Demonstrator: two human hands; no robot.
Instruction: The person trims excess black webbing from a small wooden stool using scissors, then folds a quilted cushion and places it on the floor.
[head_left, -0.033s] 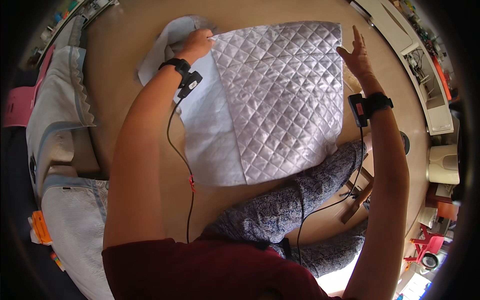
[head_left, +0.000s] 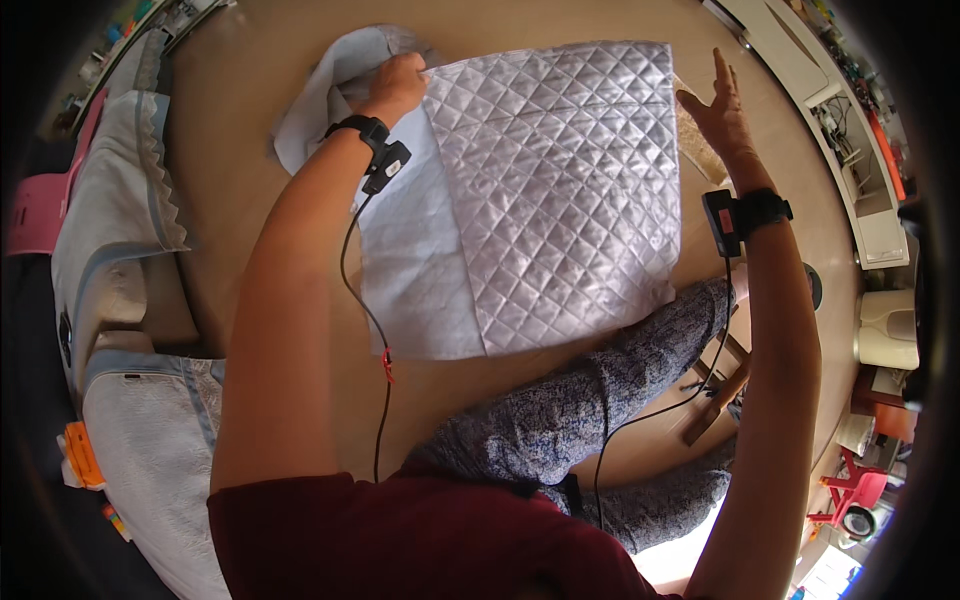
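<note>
A shiny, pale lilac-silver quilted cloth (head_left: pixel 565 190) with a diamond pattern hangs in front of me. Along its left side lies a plain light-blue layer (head_left: pixel 415 265), curling over into a loose fold (head_left: pixel 340 75) at the far left. My left hand (head_left: pixel 398 88) is closed on the far left corner of the quilted part, fingers wrapped round the edge. To the right, my right hand (head_left: pixel 722 118) is open with fingers stretched and thumb apart. A small gap separates it from the cloth's right edge, and it holds nothing.
White-and-blue lace-edged covers (head_left: pixel 110 220) drape over furniture at left, near a pink plastic piece (head_left: pixel 45 210). A tan fluffy item (head_left: pixel 697 145) shows behind the cloth's right edge. My patterned trouser leg (head_left: pixel 560 410) and a wooden stool (head_left: pixel 715 405) are near. White shelving (head_left: pixel 855 160) stands right.
The cloth's right edge has shifted slightly left and its near edge slightly farther away. My right hand has moved a little right, widening the gap. My left hand keeps its hold.
</note>
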